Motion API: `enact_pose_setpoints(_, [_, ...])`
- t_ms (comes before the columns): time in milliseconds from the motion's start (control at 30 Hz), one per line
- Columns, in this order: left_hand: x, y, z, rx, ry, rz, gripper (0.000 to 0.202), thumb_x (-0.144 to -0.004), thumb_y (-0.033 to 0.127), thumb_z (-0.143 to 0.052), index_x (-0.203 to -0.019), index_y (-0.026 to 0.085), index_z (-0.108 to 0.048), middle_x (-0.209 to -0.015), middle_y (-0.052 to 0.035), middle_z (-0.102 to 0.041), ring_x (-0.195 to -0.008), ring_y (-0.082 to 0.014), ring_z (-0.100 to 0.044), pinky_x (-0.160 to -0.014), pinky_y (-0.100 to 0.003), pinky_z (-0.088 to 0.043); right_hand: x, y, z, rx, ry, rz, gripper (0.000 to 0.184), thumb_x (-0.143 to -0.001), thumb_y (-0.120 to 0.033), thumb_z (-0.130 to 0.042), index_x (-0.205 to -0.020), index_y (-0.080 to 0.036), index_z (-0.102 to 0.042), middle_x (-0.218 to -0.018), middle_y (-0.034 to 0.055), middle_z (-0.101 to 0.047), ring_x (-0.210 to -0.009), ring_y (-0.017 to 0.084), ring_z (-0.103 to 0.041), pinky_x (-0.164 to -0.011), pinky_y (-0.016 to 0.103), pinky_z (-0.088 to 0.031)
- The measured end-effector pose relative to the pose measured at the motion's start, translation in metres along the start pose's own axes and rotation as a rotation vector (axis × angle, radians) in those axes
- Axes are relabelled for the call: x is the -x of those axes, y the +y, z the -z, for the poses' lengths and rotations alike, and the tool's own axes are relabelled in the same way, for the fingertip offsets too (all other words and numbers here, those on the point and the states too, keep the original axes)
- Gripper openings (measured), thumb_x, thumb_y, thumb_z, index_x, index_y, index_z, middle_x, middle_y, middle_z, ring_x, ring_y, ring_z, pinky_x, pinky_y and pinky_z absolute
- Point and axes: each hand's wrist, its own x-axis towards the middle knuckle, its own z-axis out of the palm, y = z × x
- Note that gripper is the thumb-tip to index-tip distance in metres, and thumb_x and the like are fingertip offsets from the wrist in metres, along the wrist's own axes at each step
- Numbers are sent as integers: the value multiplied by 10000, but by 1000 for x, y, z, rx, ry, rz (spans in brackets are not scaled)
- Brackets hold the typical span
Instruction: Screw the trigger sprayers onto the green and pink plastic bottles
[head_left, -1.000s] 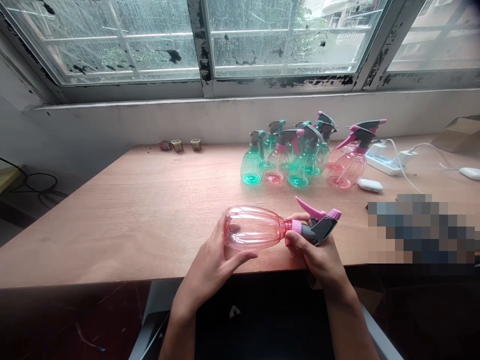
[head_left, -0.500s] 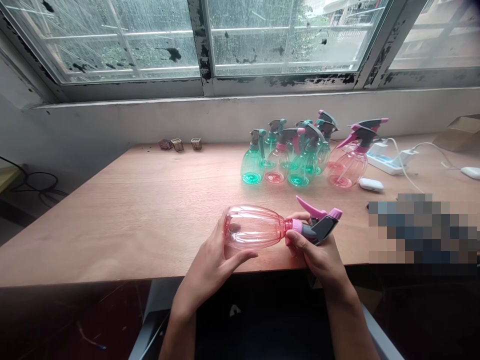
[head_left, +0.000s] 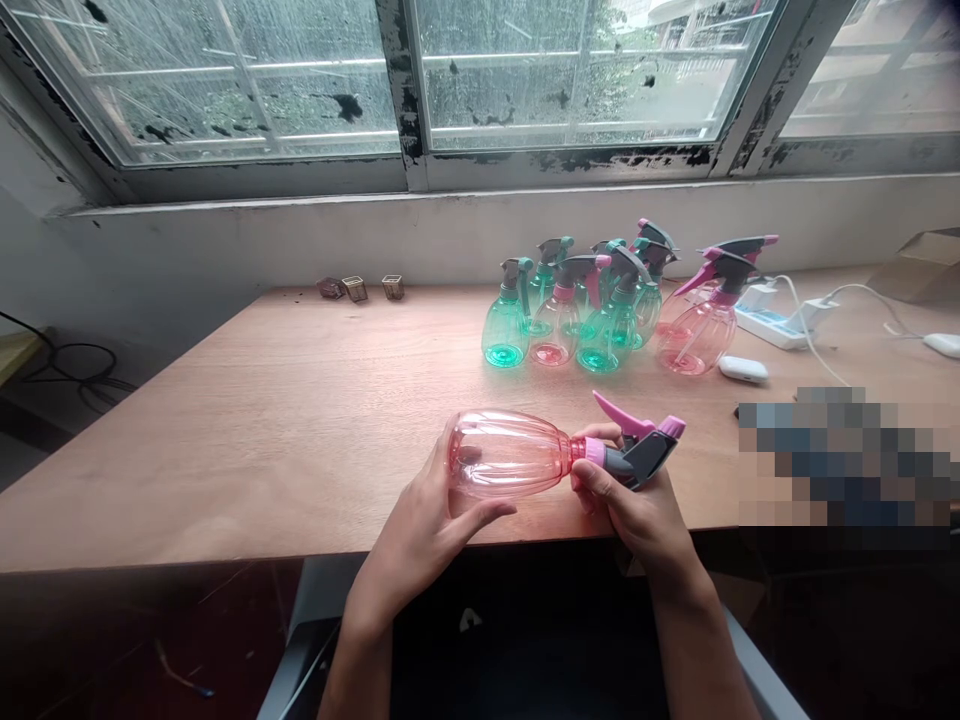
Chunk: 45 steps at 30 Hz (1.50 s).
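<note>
A clear pink spray bottle (head_left: 510, 455) lies on its side just above the near edge of the wooden table (head_left: 262, 420). My left hand (head_left: 427, 520) wraps round its round body from below, thumb along the front. My right hand (head_left: 637, 510) grips the grey and pink spray head (head_left: 637, 445) at the bottle's neck, fingers curled round it. The pink trigger points away from me.
Several green and pink spray bottles (head_left: 600, 310) stand in a cluster at the back right. A white power strip (head_left: 772, 320) with cables, a small white case (head_left: 741, 369) and a blurred patch lie to the right. Small brown pots (head_left: 360, 289) sit by the wall.
</note>
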Motion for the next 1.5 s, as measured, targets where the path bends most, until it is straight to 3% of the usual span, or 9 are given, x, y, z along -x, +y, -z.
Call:
enact_pose_setpoints(733, [0, 0, 0, -4, 2, 12, 921, -948, 596, -721, -1659, 286, -225, -1455, -140, -634, -1372, -357, -596, -1154, -518, -470, 0, -2, -1, -9, -2, -2, 262, -921, -340, -835, -1082, -241, -654, -681, -41, -689, -503, 118, -568, -496, 241, -453])
enact_pose_setpoints(967, [0, 0, 0, 14, -6, -2, 880, -957, 585, -715, -1651, 307, -251, -1496, -120, -602, -1358, -337, -603, -1138, -474, -488, 0, -2, -1, -2, -2, -1, 259, -933, -349, -825, -1093, -240, -652, -680, -44, -675, -509, 117, -555, -499, 243, -465])
enact_pose_setpoints(1200, [-2, -2, -2, 27, 37, -17, 1018, -960, 512, -750, -1692, 385, -53, -1578, -93, -534, -1407, -315, -569, -1188, -485, -451, -1, -2, 0, 2, -19, 1, 256, -936, -346, -819, -1093, -242, -646, -691, -43, -669, -518, 127, -556, -506, 256, -449])
enact_pose_setpoints(1500, [-1, -3, -1, 26, 18, -59, 1094, -900, 461, -828, -1687, 393, -72, -1651, -99, -452, -1435, -345, -546, -1194, -510, -453, -2, -1, 0, -1, -16, -4, 296, -915, -367, -830, -1105, -241, -641, -664, -40, -654, -503, 143, -538, -496, 281, -448])
